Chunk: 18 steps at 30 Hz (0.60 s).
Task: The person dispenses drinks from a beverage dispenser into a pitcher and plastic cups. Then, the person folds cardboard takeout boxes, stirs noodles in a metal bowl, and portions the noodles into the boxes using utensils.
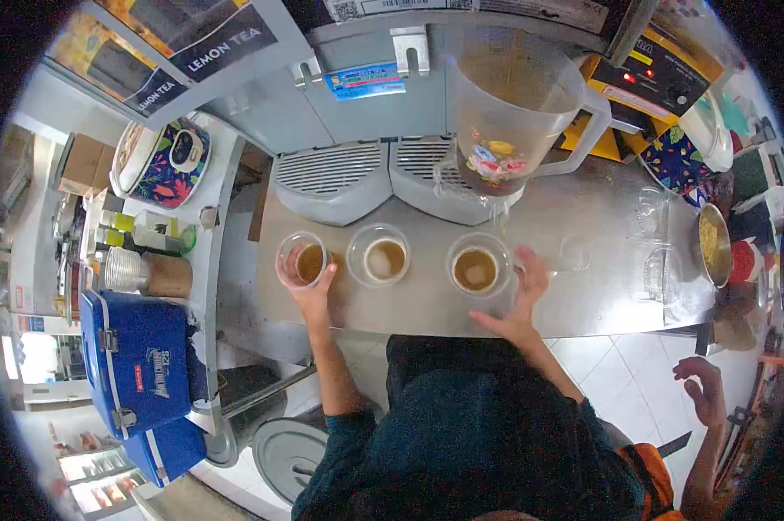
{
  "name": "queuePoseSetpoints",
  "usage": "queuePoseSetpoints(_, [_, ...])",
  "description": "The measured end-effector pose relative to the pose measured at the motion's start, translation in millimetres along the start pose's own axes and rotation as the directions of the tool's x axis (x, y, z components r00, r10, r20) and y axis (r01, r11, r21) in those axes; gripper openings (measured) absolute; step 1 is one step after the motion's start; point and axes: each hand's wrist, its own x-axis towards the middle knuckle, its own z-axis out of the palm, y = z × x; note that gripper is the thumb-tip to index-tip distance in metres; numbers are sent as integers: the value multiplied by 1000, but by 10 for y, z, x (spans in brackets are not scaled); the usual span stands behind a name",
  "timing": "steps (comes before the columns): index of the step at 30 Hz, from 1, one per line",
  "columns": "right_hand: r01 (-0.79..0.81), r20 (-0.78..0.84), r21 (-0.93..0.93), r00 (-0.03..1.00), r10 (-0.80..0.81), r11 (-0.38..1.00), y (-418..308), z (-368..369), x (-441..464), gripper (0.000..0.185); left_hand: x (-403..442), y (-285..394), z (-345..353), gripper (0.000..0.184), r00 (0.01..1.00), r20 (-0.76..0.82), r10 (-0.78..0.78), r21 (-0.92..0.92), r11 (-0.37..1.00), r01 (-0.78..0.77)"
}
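Observation:
My left hand [312, 293] is wrapped round a clear plastic cup [304, 260] that holds some brown drink and leans a little. Beside it a second clear plastic cup [379, 254] stands on the steel counter [418, 311], with brown liquid and a pale lump, perhaps ice, in it. Fingers spread, my right hand [522, 300] is at the right side of a third clear cup [479, 266], also partly filled with brown drink. Whether its fingertips touch that cup I cannot tell.
A large translucent pitcher [513, 113] stands behind the cups by the grey drip trays [333, 174]. To the right are a yellow machine [644, 91] and a metal bowl [713, 246]. A blue cooler [140, 360] is at left. Another person's hand [703, 391] shows at lower right.

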Motion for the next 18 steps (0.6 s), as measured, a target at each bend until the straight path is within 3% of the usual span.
queuePoseSetpoints(3, [-39,9,203,999,38,978,188,187,60,117,-18,-21,-15,94,999,1,-43,-69,997,43])
queuePoseSetpoints(5, [-94,91,66,992,88,993,226,200,68,118,-51,-64,-17,102,998,-58,13,-39,999,-15])
queuePoseSetpoints(7, [-105,38,45,994,104,993,217,188,31,118,-63,-160,-36,109,990,-94,102,40,994,-98])
queuePoseSetpoints(9, [-66,-153,122,985,85,990,17,156,-32,117,-60,-261,-97,112,972,-88,217,156,967,-201])
queuePoseSetpoints(12, [267,-302,-210,897,-322,941,-10,-15,-186,105,-56,-262,-111,112,998,-59,31,10,1000,-30])
queuePoseSetpoints(14, [401,-382,-267,790,-479,876,-95,-167,-98,95,-176,-170,-71,110,982,-65,180,225,961,-161])
queuePoseSetpoints(15, [465,-419,-299,720,-553,833,-139,-224,-57,90,-262,-96,-51,111,908,-48,416,459,816,-350])
queuePoseSetpoints(17, [490,-516,-311,633,-578,814,-279,-375,105,81,-501,-79,51,108,838,-98,537,539,736,-409])
queuePoseSetpoints(18, [504,-559,-309,589,-583,806,-369,-451,122,77,-663,-213,74,107,857,-148,494,519,776,-358])
